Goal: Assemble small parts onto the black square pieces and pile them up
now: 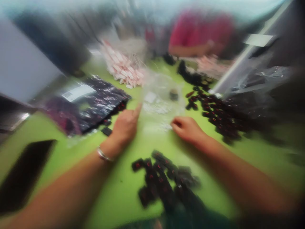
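Observation:
A clear plastic bag [164, 83] lies flat on the green table, with many small white pieces [157, 106] on it. My left hand [126, 124], with a bracelet at the wrist, rests at the bag's left edge. Its index finger is stretched out along that edge; the other fingers are mostly hidden. At the bag's lower right, my right hand [184, 127] is closed in a pinch beside a few white pieces [165, 126]. What its fingertips hold, if anything, is too small and blurred to make out. Nearer to me lies a pile of black parts [159, 175] with reddish marks.
A shiny dark bag [102, 98] with a white label lies left; a dark flat object [26, 171] is at front left. Pinkish-white pieces [125, 71] are heaped behind. More black parts [219, 116] spread to the right. A person in a pink top [200, 30] is across the table.

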{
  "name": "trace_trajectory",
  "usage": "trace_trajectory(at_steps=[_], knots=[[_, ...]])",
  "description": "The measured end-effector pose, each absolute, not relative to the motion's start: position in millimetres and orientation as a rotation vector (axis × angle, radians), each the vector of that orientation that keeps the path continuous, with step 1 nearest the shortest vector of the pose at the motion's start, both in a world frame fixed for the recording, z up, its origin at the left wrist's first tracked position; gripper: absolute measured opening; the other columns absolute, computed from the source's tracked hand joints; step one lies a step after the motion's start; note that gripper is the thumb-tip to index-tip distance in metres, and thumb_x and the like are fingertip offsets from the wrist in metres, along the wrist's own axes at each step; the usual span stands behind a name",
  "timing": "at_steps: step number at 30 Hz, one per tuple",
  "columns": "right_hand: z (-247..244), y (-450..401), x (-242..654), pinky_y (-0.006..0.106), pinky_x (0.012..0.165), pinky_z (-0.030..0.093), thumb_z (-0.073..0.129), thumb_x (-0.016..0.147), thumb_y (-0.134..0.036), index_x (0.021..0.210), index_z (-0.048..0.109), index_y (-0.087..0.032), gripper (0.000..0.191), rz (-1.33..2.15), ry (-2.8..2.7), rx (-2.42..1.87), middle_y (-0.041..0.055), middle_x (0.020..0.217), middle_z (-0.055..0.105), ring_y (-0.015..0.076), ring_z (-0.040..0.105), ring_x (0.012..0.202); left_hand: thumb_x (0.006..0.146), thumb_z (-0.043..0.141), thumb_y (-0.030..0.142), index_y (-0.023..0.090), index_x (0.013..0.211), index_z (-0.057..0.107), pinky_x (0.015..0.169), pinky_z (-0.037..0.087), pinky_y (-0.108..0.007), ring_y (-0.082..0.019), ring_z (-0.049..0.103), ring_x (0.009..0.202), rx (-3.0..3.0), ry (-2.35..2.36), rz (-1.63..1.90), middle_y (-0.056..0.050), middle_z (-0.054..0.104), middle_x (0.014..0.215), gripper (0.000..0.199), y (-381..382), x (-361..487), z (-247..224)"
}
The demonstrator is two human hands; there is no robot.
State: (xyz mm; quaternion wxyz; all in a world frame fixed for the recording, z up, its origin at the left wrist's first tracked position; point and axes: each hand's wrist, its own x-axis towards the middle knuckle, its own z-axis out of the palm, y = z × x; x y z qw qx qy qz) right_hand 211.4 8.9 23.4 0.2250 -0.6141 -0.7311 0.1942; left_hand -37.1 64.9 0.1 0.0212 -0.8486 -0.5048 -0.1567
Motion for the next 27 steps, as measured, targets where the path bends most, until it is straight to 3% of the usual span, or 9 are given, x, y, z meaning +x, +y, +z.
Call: trace_trajectory(at_steps=[4,7,10,13,21,27], knots=[[20.5,6.2,208.6,0.028,0.065,0.039,0.051,0.080,-0.016,0.079,0.067,-0.018,0.017,0.508,-2.132,-1.721,0.0057,0.079,0.070,0.0161,0.058,0.070,0.085,0.043,0.014,0.014,0.139,0.041,0.084,0.046,-0.034,-0.021,0.057,0.088,-2.605,-1.675,-0.896,-0.011,0.061,0.099,0.053,63.9,-39.1,5.4],[21.1,3.3,204.5,0.028,0.064,0.037,0.050,0.081,-0.016,0.078,0.067,-0.017,0.017,0.528,-2.212,-1.723,0.0066,0.079,0.069,0.0164,0.057,0.069,0.086,0.045,0.020,0.016,0.123,0.053,0.081,0.047,-0.032,-0.019,0.058,0.084,-2.514,-1.805,-1.133,-0.009,0.062,0.097,0.038,68.3,-44.2,11.4],[19.5,2.4,202.4,0.027,0.063,0.036,0.051,0.082,-0.016,0.077,0.066,-0.017,0.016,0.503,-2.256,-1.720,0.0065,0.079,0.068,0.0163,0.055,0.069,0.085,0.049,0.032,0.017,0.100,0.064,0.074,0.046,-0.035,-0.023,0.059,0.076,-2.544,-1.944,-0.878,-0.009,0.064,0.084,0.026,71.8,-47.6,14.8],[15.4,1.2,200.4,0.027,0.063,0.035,0.052,0.083,-0.019,0.078,0.065,-0.018,0.014,0.445,-2.288,-1.740,0.0064,0.081,0.066,0.0167,0.054,0.071,0.084,0.050,0.042,0.016,0.086,0.069,0.070,0.045,-0.037,-0.026,0.058,0.074,-2.641,-1.939,-0.543,-0.012,0.063,0.078,0.033,71.3,-46.9,14.2],[9.8,-6.4,191.1,0.029,0.056,0.028,0.043,0.088,-0.019,0.086,0.061,-0.014,0.019,0.140,-2.503,-1.816,0.0116,0.087,0.063,0.0178,0.051,0.067,0.078,0.054,0.022,0.020,0.095,0.072,0.077,0.047,-0.035,-0.024,0.058,0.082,-2.853,-1.704,-0.572,-0.009,0.064,0.084,0.025,69.8,-45.6,9.9],[5.4,-3.0,196.5,0.027,0.059,0.031,0.045,0.085,-0.018,0.079,0.057,-0.017,0.013,0.235,-2.353,-1.706,0.0070,0.078,0.060,0.0153,0.047,0.064,0.080,0.051,0.019,0.022,0.100,0.070,0.079,0.047,-0.035,-0.022,0.057,0.083,-3.007,-1.574,-0.533,-0.008,0.058,0.086,0.028,64.7,-41.1,3.8]])
